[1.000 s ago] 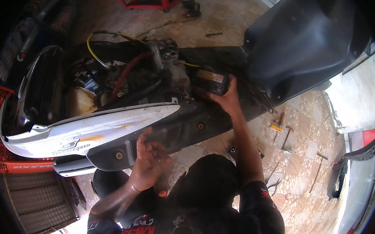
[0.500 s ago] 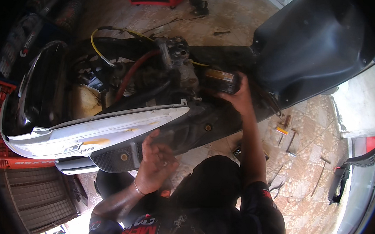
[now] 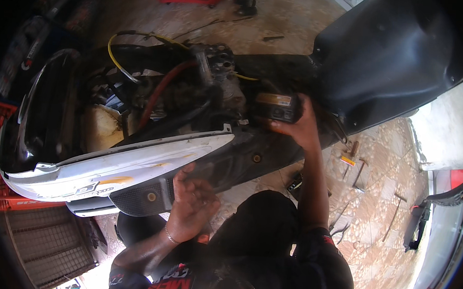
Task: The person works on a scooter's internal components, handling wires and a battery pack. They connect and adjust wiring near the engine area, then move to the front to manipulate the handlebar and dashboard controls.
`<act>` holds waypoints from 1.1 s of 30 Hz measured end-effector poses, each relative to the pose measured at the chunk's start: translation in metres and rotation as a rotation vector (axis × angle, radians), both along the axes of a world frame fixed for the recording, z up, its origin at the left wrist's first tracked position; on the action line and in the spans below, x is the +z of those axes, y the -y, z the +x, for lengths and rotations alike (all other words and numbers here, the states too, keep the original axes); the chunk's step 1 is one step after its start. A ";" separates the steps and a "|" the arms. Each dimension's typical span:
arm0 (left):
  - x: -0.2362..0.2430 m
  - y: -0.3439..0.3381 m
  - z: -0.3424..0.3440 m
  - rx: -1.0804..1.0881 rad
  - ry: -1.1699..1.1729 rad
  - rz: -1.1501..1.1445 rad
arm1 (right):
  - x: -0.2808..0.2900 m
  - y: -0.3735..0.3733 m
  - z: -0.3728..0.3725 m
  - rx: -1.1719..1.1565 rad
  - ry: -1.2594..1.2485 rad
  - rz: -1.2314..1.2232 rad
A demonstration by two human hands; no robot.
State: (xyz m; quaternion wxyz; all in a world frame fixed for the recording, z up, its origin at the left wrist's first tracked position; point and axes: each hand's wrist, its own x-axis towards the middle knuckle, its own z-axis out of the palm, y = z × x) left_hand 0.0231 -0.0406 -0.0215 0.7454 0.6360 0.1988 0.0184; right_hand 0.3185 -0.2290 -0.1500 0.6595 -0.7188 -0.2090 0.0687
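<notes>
In my right hand [image 3: 305, 122] is a black box-shaped battery [image 3: 283, 115] with an orange and white label, gripped at its right end. It is over the dark middle of a partly stripped scooter [image 3: 273, 146], just right of the exposed engine [image 3: 220, 65]; whether it rests on anything is hidden. My left hand [image 3: 194, 203] is raised beside the scooter's white side panel [image 3: 130, 173]. One finger points up and the others are loosely curled and apart, with nothing visible in them. Below that panel is a black footrest plate [image 3: 142, 197].
A yellow cable [image 3: 113, 57] and a red hose [image 3: 163, 88] curve around the engine. Top right is a large black body panel [image 3: 387, 63]. Tools lie on the tiled floor at right, including a hammer-like tool [image 3: 361, 175]. A metal grate [image 3: 48, 245] is at lower left.
My right hand and the battery have shifted slightly right and nearer to me, and the battery's end face shows more. My left hand has barely moved.
</notes>
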 end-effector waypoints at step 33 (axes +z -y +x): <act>-0.002 0.008 0.002 0.039 0.033 0.031 | -0.016 -0.028 0.073 0.380 -0.207 -0.078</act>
